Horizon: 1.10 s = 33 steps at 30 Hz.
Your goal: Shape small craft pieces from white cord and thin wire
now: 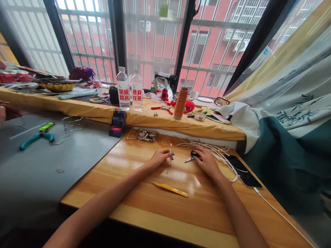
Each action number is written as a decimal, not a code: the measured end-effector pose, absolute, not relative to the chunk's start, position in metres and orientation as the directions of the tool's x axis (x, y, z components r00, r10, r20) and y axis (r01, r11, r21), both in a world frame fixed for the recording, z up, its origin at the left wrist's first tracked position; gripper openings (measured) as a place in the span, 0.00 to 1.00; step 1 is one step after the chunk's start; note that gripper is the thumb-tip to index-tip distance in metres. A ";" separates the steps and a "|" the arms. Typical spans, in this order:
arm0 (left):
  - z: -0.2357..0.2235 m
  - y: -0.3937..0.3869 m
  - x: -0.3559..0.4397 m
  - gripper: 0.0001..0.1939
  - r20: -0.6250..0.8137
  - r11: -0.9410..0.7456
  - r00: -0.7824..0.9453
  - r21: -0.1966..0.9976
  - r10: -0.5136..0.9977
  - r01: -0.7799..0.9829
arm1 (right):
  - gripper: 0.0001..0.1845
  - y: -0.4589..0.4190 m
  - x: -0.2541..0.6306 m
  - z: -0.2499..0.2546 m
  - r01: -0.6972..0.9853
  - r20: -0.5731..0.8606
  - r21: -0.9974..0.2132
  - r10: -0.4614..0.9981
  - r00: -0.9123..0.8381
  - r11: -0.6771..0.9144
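From my end I see dark-framed windows (118,38) spanning the back; metal bars (222,23) outside; pink building (165,38) beyond; yellow-clothed ledge (165,121) beneath; daylight glossing the wooden desk (207,210); grey tabletop (80,162) adjoining left; yellow, white and teal curtains (274,141) hanging right

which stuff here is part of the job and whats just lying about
Likely the job: white piece in left hand; dark-handled tool at right hand; probably yellow tweezers and white cords, both close by.
Seemingly just lying about: phone, clear bottles, orange spool, teal-handled pliers.
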State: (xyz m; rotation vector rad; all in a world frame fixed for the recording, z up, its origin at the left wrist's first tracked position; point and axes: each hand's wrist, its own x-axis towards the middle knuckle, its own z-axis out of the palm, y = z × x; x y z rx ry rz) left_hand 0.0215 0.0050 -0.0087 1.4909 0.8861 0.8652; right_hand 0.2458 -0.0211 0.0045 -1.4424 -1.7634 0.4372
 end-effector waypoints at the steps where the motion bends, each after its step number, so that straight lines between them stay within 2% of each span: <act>1: -0.009 0.006 0.021 0.14 0.050 -0.085 0.433 0.995 0.900 0.061 | 0.12 -0.020 0.253 0.001 0.706 0.341 -0.651 0.938 -0.055 0.279; 7: -0.005 0.001 0.019 0.11 0.138 -0.166 0.336 0.984 0.932 0.057 | 0.15 -0.024 0.259 -0.001 0.875 0.204 -0.426 0.967 -0.154 0.229; 12: -0.008 0.002 0.019 0.12 0.166 -0.184 0.238 0.981 0.957 0.055 | 0.19 -0.032 0.261 0.019 0.914 0.063 -0.334 0.973 -0.221 0.229; 14: -0.012 0.002 0.020 0.12 0.149 -0.162 0.231 0.986 0.961 0.036 | 0.20 -0.032 0.266 0.028 0.918 -0.010 -0.335 0.974 -0.227 0.211; 18: -0.016 0.003 0.022 0.15 0.069 -0.063 0.217 0.997 0.974 -0.034 | 0.16 -0.027 0.271 0.038 0.865 -0.182 -0.466 0.937 -0.298 0.185; 19: -0.017 0.003 0.022 0.15 0.052 -0.039 0.214 0.997 0.976 -0.062 | 0.14 -0.025 0.269 0.037 0.865 -0.170 -0.470 0.944 -0.283 0.175; 22: -0.017 0.004 0.022 0.15 0.021 0.007 0.242 0.994 0.970 -0.113 | 0.06 -0.024 0.257 0.026 0.927 -0.066 -0.354 0.985 -0.158 0.125; 24: -0.017 0.004 0.020 0.15 0.023 0.005 0.268 0.994 0.963 -0.105 | 0.07 -0.026 0.246 0.019 0.934 0.003 -0.343 0.994 -0.110 0.104; 28: -0.016 0.003 0.017 0.13 0.036 -0.008 0.283 0.995 0.958 -0.101 | 0.10 -0.035 0.233 0.023 0.949 -0.001 -0.294 0.993 -0.120 0.114; 30: -0.016 0.003 0.017 0.13 0.021 0.007 0.273 0.995 0.962 -0.101 | 0.14 -0.040 0.229 0.030 0.958 -0.005 -0.266 0.994 -0.114 0.108; 33: -0.016 0.003 0.018 0.13 0.010 0.017 0.272 0.995 0.962 -0.097 | 0.17 -0.046 0.221 0.034 0.963 0.044 -0.227 0.989 -0.140 0.147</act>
